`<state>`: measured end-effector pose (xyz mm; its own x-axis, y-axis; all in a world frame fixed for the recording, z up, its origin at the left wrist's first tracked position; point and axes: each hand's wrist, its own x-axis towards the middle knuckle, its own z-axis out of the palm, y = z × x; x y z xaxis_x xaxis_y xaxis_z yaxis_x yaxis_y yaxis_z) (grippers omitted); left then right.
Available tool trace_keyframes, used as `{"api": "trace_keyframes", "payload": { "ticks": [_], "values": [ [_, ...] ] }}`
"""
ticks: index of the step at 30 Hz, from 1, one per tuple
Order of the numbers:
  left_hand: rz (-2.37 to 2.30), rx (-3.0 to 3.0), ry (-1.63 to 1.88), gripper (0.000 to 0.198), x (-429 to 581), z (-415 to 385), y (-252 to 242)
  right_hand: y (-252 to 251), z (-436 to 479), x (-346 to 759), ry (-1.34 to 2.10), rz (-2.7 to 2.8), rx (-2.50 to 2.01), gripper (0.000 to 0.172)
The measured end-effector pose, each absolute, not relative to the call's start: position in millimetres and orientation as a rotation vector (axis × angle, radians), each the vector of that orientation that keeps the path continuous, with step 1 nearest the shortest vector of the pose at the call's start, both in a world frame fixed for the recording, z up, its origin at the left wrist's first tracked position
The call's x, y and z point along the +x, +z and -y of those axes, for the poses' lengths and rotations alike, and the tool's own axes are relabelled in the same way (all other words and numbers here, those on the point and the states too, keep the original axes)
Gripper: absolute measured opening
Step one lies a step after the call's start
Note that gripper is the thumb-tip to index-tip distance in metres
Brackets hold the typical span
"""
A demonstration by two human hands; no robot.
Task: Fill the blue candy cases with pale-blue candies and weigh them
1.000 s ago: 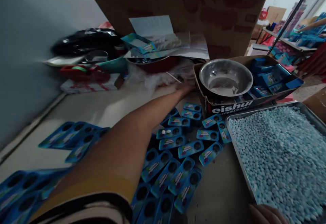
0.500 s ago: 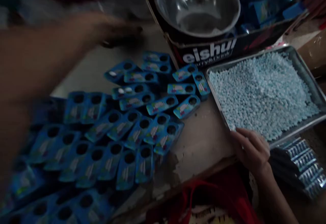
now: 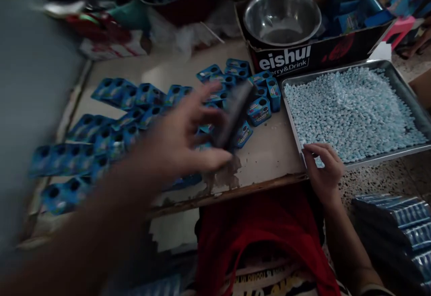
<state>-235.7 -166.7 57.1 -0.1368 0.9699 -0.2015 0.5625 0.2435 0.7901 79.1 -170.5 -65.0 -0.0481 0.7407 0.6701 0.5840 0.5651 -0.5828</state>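
My left hand [image 3: 188,134], smeared by motion, is raised over the table with its thumb and fingers around a dark, flat slab that looks like a phone [image 3: 235,112]. The slab is tilted. Behind and below it stand several small blue packs [image 3: 259,111] with round dark holes in their tops. My right hand [image 3: 325,168] is at the near left corner of a metal tray [image 3: 292,123] heaped with pale blue pellets [image 3: 350,112]. Its thumb and forefinger are pinched together at the rim; what lies between the tips is hidden.
Behind the tray, a dark carton [image 3: 323,60] holds a steel bowl [image 3: 283,20] and blue packs. More blue packs [image 3: 77,157] stand at the table's left. Shiny blister-like strips [image 3: 412,222] are stacked low at the right. A red apron [image 3: 256,224] is by the table edge.
My left hand has come back from the far side of the table toward me, now with the dark slab. The view has shifted, showing more of the left side. My right hand stays at the tray corner.
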Motion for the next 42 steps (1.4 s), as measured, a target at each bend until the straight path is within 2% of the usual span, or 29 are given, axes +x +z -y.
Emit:
{"api": "trace_keyframes", "payload": {
  "ticks": [3, 7, 10, 14, 21, 26, 27, 30, 32, 37, 42],
  "values": [
    [-1.649, 1.193, 0.621, 0.128, -176, 197, 5, -65, 172, 81, 0.179, 1.719, -1.061, 0.012],
    [-1.940, 1.445, 0.565, 0.124, -126, 197, -69, -68, 176, 81, 0.243, 1.726, -1.051, 0.012],
    [-2.138, 1.663, 0.402, 0.122, -117, 186, -94, -76, 180, 75, 0.186, 1.843, -1.034, 0.013],
    [-2.336, 1.742, 0.318, 0.111, -113, 176, -104, -87, 179, 68, 0.033, 2.089, -1.014, 0.014],
    [-2.383, 1.708, 0.369, 0.096, -86, 177, -111, -97, 180, 86, 0.049, 2.273, -1.060, 0.017],
    [-2.314, 1.756, 0.606, 0.100, -110, 192, -108, -92, 190, 88, -0.073, 2.404, -1.107, 0.020],
    [-2.269, 1.781, 0.664, 0.093, -124, 199, -106, -91, 192, 84, -0.103, 2.452, -1.113, 0.021],
    [-2.052, 1.853, 0.759, 0.052, -170, 228, -99, -89, 200, 69, -0.103, 2.598, -1.117, 0.026],
    [-1.985, 1.885, 0.807, 0.037, -198, 250, -98, -90, 205, 57, -0.028, 2.683, -1.127, 0.032],
    [-1.920, 2.135, 0.823, 0.028, -234, 287, -110, -94, 205, 28, 0.142, 2.812, -1.233, 0.051],
    [-1.852, 2.309, 0.889, 0.018, -235, 287, -119, -94, 197, 11, 0.186, 2.859, -1.325, 0.055]
  ]
}}
